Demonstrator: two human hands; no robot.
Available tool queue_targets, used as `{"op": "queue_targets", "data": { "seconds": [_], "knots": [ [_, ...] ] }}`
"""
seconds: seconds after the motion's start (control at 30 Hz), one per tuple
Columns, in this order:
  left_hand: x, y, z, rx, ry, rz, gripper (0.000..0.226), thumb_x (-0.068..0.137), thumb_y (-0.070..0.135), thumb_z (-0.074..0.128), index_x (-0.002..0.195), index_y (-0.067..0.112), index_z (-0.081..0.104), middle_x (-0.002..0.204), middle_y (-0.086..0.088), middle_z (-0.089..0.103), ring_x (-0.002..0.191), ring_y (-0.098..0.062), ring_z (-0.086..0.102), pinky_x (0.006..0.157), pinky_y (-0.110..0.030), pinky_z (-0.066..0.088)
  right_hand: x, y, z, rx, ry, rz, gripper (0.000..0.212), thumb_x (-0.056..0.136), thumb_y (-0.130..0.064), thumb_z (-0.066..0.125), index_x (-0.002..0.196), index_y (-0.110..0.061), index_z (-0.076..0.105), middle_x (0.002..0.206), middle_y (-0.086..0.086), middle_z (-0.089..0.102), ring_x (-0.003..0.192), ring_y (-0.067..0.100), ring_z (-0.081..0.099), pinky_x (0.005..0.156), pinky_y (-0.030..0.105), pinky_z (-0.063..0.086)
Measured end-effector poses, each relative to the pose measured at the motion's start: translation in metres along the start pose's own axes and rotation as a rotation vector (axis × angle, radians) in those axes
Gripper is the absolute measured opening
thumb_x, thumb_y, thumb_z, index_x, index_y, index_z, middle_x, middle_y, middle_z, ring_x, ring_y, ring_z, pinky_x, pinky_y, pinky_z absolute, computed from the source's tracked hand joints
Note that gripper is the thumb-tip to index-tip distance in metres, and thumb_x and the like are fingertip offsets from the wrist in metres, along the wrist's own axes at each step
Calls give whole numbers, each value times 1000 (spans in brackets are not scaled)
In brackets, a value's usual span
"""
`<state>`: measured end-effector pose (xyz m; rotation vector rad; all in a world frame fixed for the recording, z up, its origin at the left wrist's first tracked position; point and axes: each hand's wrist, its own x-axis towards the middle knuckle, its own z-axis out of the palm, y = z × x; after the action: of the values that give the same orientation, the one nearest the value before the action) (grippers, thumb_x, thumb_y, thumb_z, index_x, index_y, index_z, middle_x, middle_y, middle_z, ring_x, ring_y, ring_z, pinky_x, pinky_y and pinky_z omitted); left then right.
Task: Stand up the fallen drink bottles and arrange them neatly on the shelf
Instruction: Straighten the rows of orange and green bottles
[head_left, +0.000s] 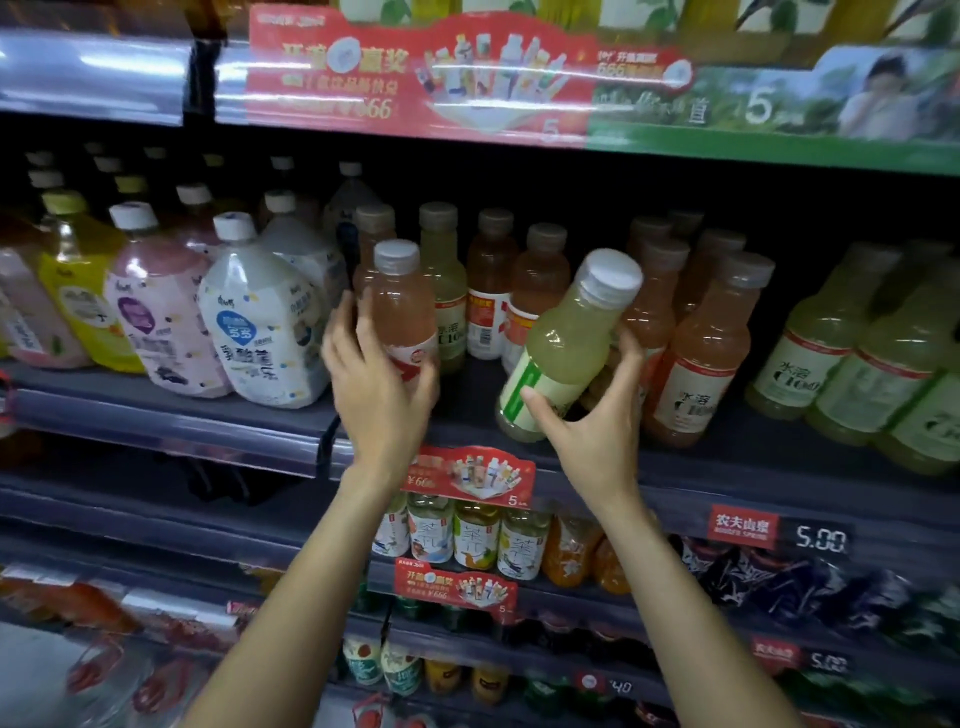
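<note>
Left hand (382, 387) grips upright pink bottle (402, 306) | right hand (597, 431) holds tilted green bottle (566, 343)

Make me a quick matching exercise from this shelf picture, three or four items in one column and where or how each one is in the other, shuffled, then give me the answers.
Column one:
1. pink-orange bottle
2. pale green bottle
3. white pouch bottle
4. red price tag

Column two:
A. tilted, held in the right hand
B. on the shelf edge below, beside 5.00
C. upright, held in the left hand
D. on the shelf, left of both hands

Pairs: 1-C, 2-A, 3-D, 4-B
</note>
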<state>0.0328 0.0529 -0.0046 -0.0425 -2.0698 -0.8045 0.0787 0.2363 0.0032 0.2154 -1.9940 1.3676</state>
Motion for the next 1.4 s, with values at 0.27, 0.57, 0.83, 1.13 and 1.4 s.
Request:
{"op": "queue_targets", "data": {
  "seconds": [0.27, 0.57, 0.83, 1.13, 1.4],
  "knots": [
    [-60, 127, 36, -527, -433, 319, 35, 92, 26, 50, 123, 11, 57, 117, -4, 62, 109, -16, 54, 92, -32, 44, -13, 2, -125, 99, -13, 188, 85, 73, -14, 79, 135, -36, 25, 120, -25, 54, 111, 1, 56, 90, 22, 48],
    [-96, 252, 137, -719, -979, 288, 57, 86, 38, 65, 136, 18, 48, 129, 0, 61, 116, -14, 57, 97, -32, 47, 9, 43, -246, -311, 358, 224, 90, 74, -22, 79, 143, -25, 21, 138, -5, 43, 123, 9, 45, 99, 22, 38],
    [-124, 278, 183, -657, -937, 172, 54, 86, 33, 69, 132, 15, 48, 123, -1, 64, 113, -17, 60, 91, -36, 50, 27, 79, -266, -441, 305, 271, 87, 73, -23, 77, 141, -31, 23, 136, -4, 48, 105, 6, 51, 81, 21, 40],
    [-132, 288, 188, -481, -751, 105, 61, 80, 37, 72, 133, 25, 45, 113, 4, 68, 106, -20, 63, 88, -43, 51, 31, 93, -274, -705, 233, 258, 93, 75, -31, 77, 148, -23, 20, 130, 16, 39, 118, 29, 40, 93, 33, 38],
    [-88, 230, 106, -584, -428, 499, 27, 94, 31, 54, 113, 15, 65, 97, 4, 72, 87, -11, 67, 75, -30, 55, 4, 59, -243, -695, 153, -144, 29, 92, -27, 51, 114, -9, 60, 108, 7, 60, 103, 21, 54, 88, 31, 44]
  ]
}}
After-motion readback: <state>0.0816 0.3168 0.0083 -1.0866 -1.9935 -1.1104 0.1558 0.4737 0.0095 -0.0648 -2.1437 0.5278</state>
